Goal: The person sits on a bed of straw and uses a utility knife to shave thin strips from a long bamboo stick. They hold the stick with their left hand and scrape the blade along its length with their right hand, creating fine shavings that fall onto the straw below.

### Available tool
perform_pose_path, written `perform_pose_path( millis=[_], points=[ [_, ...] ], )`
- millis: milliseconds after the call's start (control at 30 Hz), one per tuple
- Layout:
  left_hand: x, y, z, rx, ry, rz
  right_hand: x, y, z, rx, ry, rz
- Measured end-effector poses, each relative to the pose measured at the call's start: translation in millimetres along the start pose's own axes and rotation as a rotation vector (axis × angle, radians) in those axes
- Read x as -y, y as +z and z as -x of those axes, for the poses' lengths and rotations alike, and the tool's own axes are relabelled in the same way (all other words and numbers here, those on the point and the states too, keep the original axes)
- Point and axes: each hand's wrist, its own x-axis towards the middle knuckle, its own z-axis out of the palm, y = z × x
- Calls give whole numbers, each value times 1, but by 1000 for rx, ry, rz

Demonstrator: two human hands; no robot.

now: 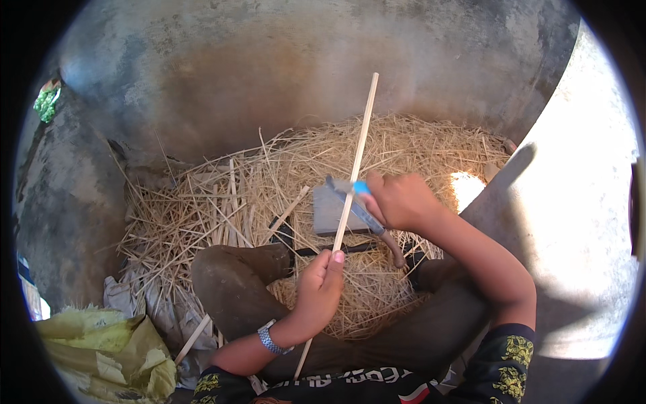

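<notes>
A long, thin, pale bamboo stick (364, 128) slants upward from my lap. My left hand (321, 289) is closed around its lower part, with the thumb along it. Higher up, my right hand (404, 200) is closed with a small bright blue piece (361, 187) at its fingertips, against the stick. Whether the blue piece is a finger wrap or a tool, I cannot tell. Just below my right hand is a knife with a dark blade (367, 219) and a wooden handle (394, 250); the blade passes behind the stick, over a grey block (326, 214).
Straw-like shavings (410, 145) cover the ground around my crossed legs (235, 279). A curved concrete wall (303, 67) rises at the back. Loose pale strips (233, 202) lie on the left, near a yellow-green sack (128, 357). On the right stands a pale concrete edge (501, 192).
</notes>
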Motion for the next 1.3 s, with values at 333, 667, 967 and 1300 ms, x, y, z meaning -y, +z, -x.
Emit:
perform_pose_path(
  millis=[333,667,967,1300],
  points=[
    [22,13,7,91,27,-91,-140,-1,-23,-221,706,158],
    [5,-2,-7,280,-424,511,-117,-35,16,-206,612,-224],
    [-14,-12,-13,313,-484,596,-30,-7,13,17,69,-158],
    [-3,-13,-13,215,-463,548,-5,9,1,81,-68,-80]
  ],
)
